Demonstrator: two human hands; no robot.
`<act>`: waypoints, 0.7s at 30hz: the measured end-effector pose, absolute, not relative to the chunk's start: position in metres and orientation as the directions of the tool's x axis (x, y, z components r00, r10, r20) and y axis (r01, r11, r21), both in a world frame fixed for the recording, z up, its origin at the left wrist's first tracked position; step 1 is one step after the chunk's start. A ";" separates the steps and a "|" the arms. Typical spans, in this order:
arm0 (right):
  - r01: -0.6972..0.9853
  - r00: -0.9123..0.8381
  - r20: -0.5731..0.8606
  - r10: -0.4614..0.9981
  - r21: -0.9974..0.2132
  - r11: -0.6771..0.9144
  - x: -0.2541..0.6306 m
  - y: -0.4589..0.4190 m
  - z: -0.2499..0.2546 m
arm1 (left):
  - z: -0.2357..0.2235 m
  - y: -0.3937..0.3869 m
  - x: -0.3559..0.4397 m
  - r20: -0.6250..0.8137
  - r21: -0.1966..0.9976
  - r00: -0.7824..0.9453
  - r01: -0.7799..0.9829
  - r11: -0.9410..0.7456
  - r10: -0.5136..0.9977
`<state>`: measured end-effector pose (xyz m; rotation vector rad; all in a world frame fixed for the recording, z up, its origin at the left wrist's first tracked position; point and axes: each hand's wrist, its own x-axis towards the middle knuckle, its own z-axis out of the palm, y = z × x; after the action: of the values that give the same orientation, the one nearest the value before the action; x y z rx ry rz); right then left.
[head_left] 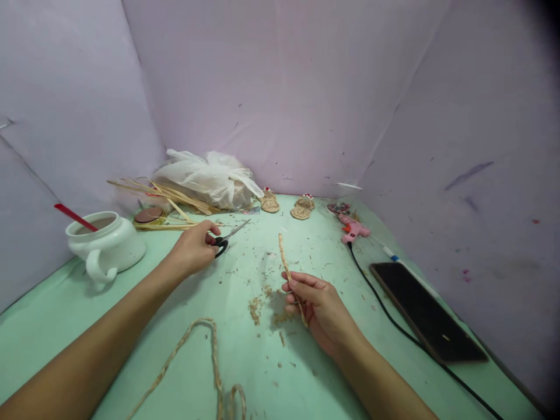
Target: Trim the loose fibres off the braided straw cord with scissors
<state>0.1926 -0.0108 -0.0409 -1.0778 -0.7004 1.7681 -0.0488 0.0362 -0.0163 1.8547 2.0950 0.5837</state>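
Pinched in my right hand (317, 309) is a short piece of braided straw cord (283, 255), its upper end pointing away from me above the table. My left hand (196, 248) has its fingers on the black handles of a pair of scissors (234, 231), whose blades point away to the right, low over the tabletop. A longer braided straw cord (214, 350) lies bent in loops in front of me, apart from both hands. Between the hands, straw crumbs (255, 309) are scattered over the green surface.
At the back stand two small woven slippers (301, 209), a white plastic bag (210, 178) and loose straw strips (175, 198). A white pot (107, 248) is at left. On the right lie a pink glue gun (353, 229), its black cable (380, 300) and a dark phone (429, 312).
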 end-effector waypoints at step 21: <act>-0.482 -0.030 -0.348 0.937 -0.816 -0.319 0.193 -0.008 -0.038 | -0.012 -0.012 0.019 0.011 0.788 0.333 0.578 -0.213 0.943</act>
<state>0.1935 -0.0075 -0.0380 -1.0868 -0.5981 1.6079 0.0192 -0.0119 -0.0119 1.8999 1.3361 0.6643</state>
